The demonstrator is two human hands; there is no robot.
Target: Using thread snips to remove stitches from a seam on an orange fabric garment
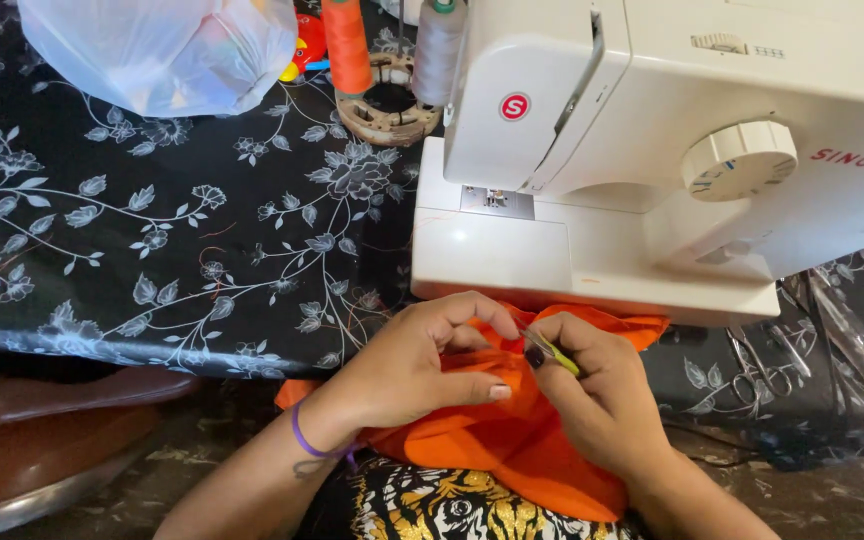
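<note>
Black floral tablecloth [152,230] covered the table, one white sewing machine [652,150] on it. Two hands worked just in front of the machine: left hand [407,365] pinched one orange fabric [512,440] piece, right hand [607,400] gripped one small yellow-green tool [552,352] against it. Fabric lay across the lap, touching the machine's base. Two thread spools behind, one orange [347,45], one grey [439,50]. One white plastic bag [167,50] top left; scissors [767,370] at right.

sewing machine [592,200] on table, right | thread spools [392,45] behind-left | bag [162,50] far left | cloth [512,430] in front | scissors [762,370] right
</note>
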